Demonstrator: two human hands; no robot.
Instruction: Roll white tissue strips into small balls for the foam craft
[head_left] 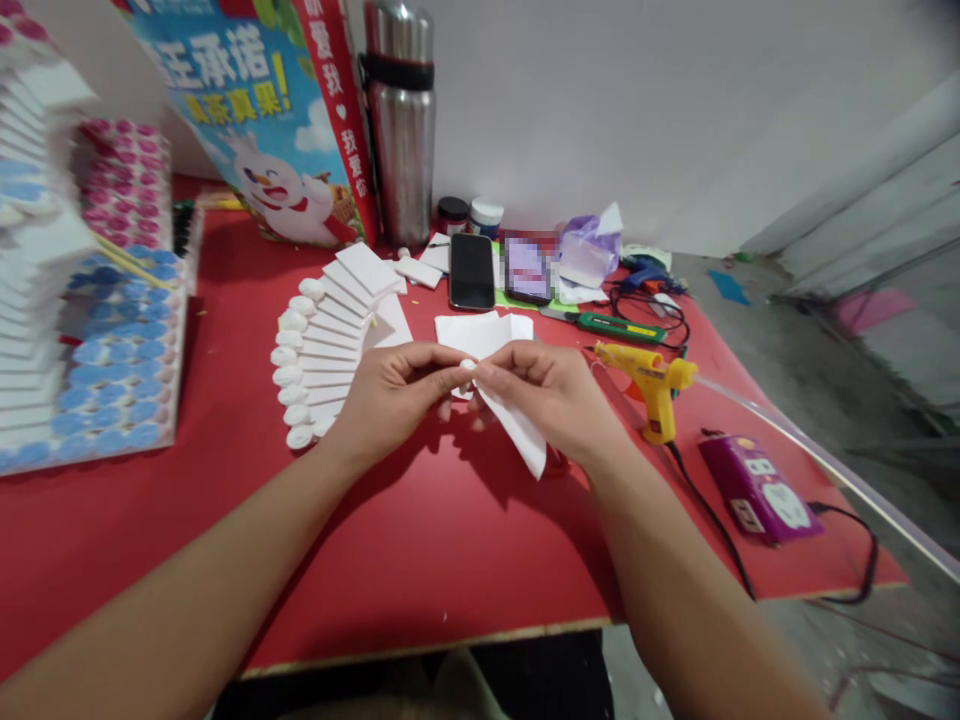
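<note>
1. Fingertips of the left hand [401, 395] and right hand [547, 390] meet, thumbs and forefingers pinching a small white roll [467, 366] between them, on the near side of the black phone [472, 271].
2. A white strip [521, 432] hangs from the right hand's grasp, its free end slanting away from the phone. The lower fingers of both hands are partly hidden, so I cannot tell how they are curled.
3. White paper [480, 328] lies just before the phone, partly behind the hands.
4. Left of the phone and nearer, a fan of white strips [330, 350] lies on the red table [450, 580], white rosettes [288, 376] along its outer end.
5. Right of the phone are a green cutter [622, 328] and, nearer, a yellow glue gun [654, 385]; a purple box [761, 490] lies farther right and nearer still.
6. Behind the phone stand two jars [486, 215]; a crumpled purple pack [589, 250] is to its right.
7. Left of the phone and behind it rise a steel flask [403, 150] and a printed bag [262, 120]. Well to its left sit blue flowers [120, 375] and pink flowers [124, 185].
</note>
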